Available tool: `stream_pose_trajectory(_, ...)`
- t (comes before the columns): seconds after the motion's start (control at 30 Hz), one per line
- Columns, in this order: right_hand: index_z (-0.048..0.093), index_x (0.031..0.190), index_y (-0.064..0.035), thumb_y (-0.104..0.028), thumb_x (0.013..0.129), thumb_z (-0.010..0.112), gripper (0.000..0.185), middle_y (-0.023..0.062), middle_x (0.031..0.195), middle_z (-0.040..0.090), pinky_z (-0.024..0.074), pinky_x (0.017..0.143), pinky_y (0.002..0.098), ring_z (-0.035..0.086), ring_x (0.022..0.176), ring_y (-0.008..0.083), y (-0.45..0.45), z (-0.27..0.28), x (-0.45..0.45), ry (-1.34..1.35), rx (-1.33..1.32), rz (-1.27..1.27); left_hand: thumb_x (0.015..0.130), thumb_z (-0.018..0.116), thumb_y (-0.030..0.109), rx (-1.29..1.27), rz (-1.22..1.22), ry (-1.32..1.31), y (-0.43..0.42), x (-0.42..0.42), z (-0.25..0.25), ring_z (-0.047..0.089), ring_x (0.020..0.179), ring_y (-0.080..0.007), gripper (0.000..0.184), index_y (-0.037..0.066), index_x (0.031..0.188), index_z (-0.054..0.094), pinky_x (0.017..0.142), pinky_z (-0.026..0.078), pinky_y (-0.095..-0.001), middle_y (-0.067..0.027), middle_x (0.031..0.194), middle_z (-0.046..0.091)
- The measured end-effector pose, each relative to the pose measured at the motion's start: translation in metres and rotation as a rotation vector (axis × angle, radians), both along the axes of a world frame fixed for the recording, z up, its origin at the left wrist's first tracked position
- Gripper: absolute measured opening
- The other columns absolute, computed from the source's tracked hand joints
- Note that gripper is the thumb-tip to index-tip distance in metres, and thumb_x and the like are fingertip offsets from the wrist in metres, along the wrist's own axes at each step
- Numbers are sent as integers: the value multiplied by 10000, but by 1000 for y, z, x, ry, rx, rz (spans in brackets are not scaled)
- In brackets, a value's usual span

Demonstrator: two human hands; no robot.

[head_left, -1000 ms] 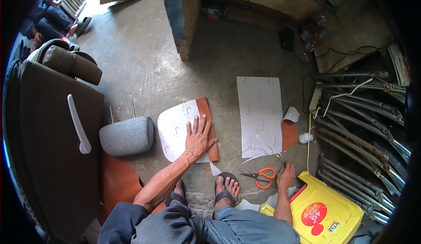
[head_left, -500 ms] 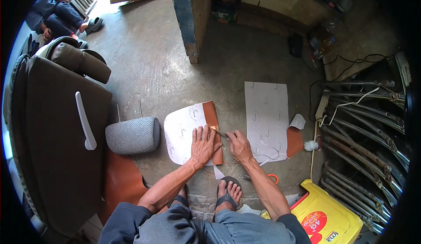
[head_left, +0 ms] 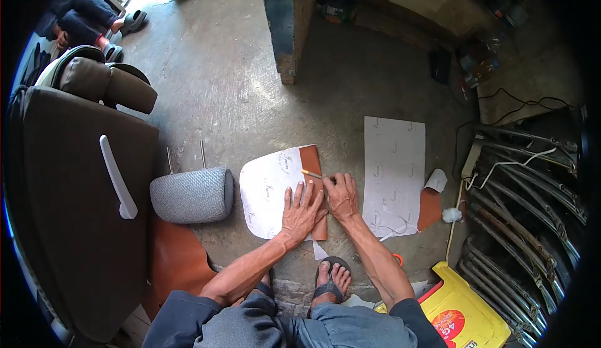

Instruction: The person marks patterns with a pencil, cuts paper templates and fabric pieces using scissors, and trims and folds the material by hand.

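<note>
My left hand [head_left: 302, 213] lies flat, fingers stretched, on a rounded white sheet with printed script [head_left: 264, 188]. Along the sheet's right side shows a strip of orange-brown leatherlike material [head_left: 312, 159]. My right hand [head_left: 342, 199] is closed around a thin pen-like tool [head_left: 315, 174] with a yellow end pointing left, over the strip's upper part. I cannot make out the tool's exact kind. To the left, a grey fabric headrest [head_left: 191, 196] with two metal posts rests on the floor. On the right lies a rectangular white printed sheet [head_left: 394, 166].
A dark seat panel [head_left: 87, 210] stands at left, above more brown material [head_left: 178, 260]. Metal tubes [head_left: 519, 216] are stacked at right, near a yellow plastic object [head_left: 469, 310]. A blue-edged post [head_left: 278, 25] rises ahead. Another person's legs [head_left: 87, 19] show at upper left.
The tool's yellow end has moved up along the brown strip, with my right hand slightly higher. My left hand stays on the sheet. The whole view has shifted slightly.
</note>
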State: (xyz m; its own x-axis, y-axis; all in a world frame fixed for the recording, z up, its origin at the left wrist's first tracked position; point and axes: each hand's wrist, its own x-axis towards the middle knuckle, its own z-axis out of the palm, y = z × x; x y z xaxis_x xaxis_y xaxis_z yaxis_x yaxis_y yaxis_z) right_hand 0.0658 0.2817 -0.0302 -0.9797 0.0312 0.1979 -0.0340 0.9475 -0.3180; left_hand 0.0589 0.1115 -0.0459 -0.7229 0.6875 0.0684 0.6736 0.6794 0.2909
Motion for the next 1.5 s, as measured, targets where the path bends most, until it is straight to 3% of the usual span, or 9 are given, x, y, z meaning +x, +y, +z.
stream_pose_trajectory(0.37, 606, 947, -91, -100, 858, 580, 92, 138, 906, 540, 471, 758, 456, 552, 865, 332, 0, -4, -56, 24, 39, -147, 934, 588, 513, -60, 1, -122, -2, -2, 3, 224, 1503, -364, 700, 247, 1547, 379, 1189, 142, -582, -118, 1642, 250)
stream_pose_trajectory(0.73, 639, 994, -100, -97, 865, 574, 144, 143, 906, 557, 482, 774, 460, 563, 881, 332, 19, -9, -57, 58, -36, -208, 933, 589, 532, -85, -38, -195, -3, -4, 12, 146, 1529, -365, 726, 242, 1560, 365, 1196, 106, -565, -116, 1661, 211)
stream_pose_trajectory(0.8, 650, 1031, -96, -105, 854, 584, 189, 133, 919, 569, 485, 789, 445, 562, 880, 317, 19, 4, -36, 19, -183, 7, 933, 588, 534, -95, -49, -191, -5, -6, 14, 143, 1529, -364, 723, 241, 1558, 373, 1194, 110, -565, -112, 1662, 209)
stream_pose_trajectory(0.93, 650, 1031, -86, -127, 841, 603, 200, 117, 908, 567, 482, 788, 432, 559, 879, 304, 9, 1, -19, 70, -101, 68, 921, 595, 544, -80, -59, -99, -5, -5, 4, 155, 1523, -371, 694, 220, 1515, 443, 1188, 121, -571, -117, 1661, 213)
stream_pose_trajectory(1.13, 655, 1044, -87, -154, 826, 619, 231, 109, 922, 566, 481, 796, 427, 553, 890, 299, 2, -6, -35, 19, -10, -8, 926, 589, 538, -107, -66, -94, -4, -5, 1, 154, 1522, -383, 648, 195, 1468, 494, 1191, 104, -573, -126, 1659, 216)
stream_pose_trajectory(1.33, 646, 996, -87, -159, 856, 598, 165, 137, 974, 577, 491, 792, 437, 573, 957, 322, 14, -14, -63, 100, -61, -97, 934, 578, 540, -122, -66, -121, -2, -2, 7, 149, 1522, -390, 717, 204, 1539, 392, 1191, 117, -579, -135, 1660, 197)
stream_pose_trajectory(1.4, 652, 1024, -79, -147, 877, 592, 173, 160, 985, 592, 498, 787, 460, 592, 965, 341, 19, -17, -68, 74, -278, -138, 934, 575, 545, -124, -55, -139, -3, -3, 9, 153, 1520, -394, 744, 206, 1559, 358, 1188, 126, -589, -138, 1659, 195)
stream_pose_trajectory(1.5, 666, 1099, -90, -136, 886, 599, 228, 174, 987, 608, 498, 782, 482, 607, 938, 351, 35, -9, -36, 66, -214, -320, 929, 601, 519, -101, -70, -133, -6, -5, 10, 175, 1511, -408, 749, 201, 1560, 354, 1183, 157, -589, -148, 1657, 195)
